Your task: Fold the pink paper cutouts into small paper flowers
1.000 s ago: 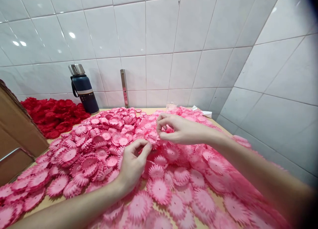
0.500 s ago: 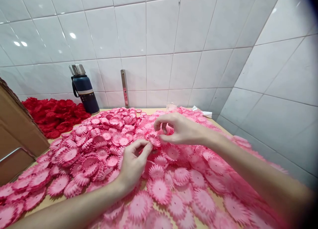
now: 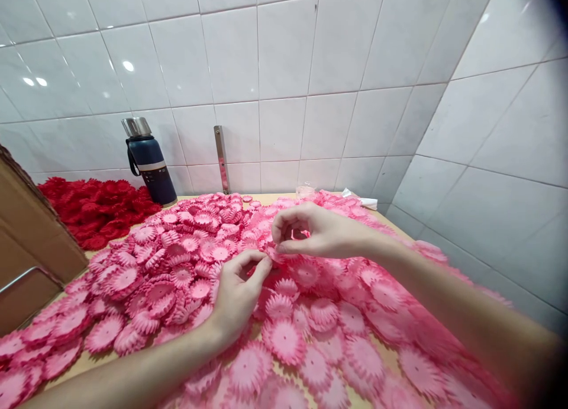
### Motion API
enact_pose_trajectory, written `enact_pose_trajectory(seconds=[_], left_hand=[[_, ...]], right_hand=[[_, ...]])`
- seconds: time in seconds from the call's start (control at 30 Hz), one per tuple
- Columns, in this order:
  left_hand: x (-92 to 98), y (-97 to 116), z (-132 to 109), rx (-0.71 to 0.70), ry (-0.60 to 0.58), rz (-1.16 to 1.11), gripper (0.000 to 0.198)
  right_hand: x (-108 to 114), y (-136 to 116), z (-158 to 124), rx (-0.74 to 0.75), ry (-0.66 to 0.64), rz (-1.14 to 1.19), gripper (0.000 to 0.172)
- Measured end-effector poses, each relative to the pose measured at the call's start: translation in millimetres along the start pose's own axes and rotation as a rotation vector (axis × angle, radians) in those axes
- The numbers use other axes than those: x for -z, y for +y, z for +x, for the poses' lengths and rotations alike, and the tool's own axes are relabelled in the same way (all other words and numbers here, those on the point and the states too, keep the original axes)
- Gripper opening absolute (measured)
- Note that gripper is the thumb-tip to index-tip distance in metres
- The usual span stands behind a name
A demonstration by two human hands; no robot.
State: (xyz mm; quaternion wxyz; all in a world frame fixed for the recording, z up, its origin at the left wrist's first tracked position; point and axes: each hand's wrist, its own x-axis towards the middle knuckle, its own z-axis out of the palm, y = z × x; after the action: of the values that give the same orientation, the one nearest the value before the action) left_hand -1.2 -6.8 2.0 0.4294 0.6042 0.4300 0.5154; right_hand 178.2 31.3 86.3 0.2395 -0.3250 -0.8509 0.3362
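Observation:
Thumb and index finger of my left hand are pinched together just above the pile. What they grip is too small and too hidden to make out. My right hand is just right of them and a little higher, its fingers curled and its thumb tip close to the index fingertip. Anything between those tips cannot be made out. Pink frilled flower discs with notched edges and small centre holes lie heaped under and around both hands, some in stacks.
A heap of red frilled pieces lies at the back left beside a dark blue bottle. A cardboard box stands at the left edge. A clear cup and white paper are near the tiled wall.
My right hand has shifted slightly left towards my left fingertips, and its thumb and index finger have come closer together. A pink disc visible between the hands is now mostly covered.

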Motion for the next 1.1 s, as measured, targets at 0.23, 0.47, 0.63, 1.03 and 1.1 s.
enact_pose_trajectory(seconds=[0.23, 0.47, 0.63, 1.03, 1.1], left_hand=[[-0.7, 0.2, -0.6, -0.011, 0.002, 0.019, 0.015], [-1.0, 0.9, 1.3, -0.012, 0.012, 0.015, 0.014], [-0.7, 0.2, 0.9, -0.019, 0.027, 0.018, 0.014], [0.2, -0.5, 0.8, -0.027, -0.01, 0.032, 0.015], [0.4, -0.7, 0.5, -0.022, -0.011, 0.044, 0.015]], right_hand=[[4.4, -0.3, -1.5, -0.027, -0.002, -0.003, 0.012], [-4.5, -2.7, 1.1, -0.025, 0.002, -0.001, 0.01], [10.8, 4.3, -1.1, -0.014, 0.026, -0.128, 0.015], [-4.4, 9.0, 1.0, -0.13, 0.137, -0.394, 0.024], [-4.9, 11.2, 1.6, -0.13, 0.117, -0.392, 0.017]])
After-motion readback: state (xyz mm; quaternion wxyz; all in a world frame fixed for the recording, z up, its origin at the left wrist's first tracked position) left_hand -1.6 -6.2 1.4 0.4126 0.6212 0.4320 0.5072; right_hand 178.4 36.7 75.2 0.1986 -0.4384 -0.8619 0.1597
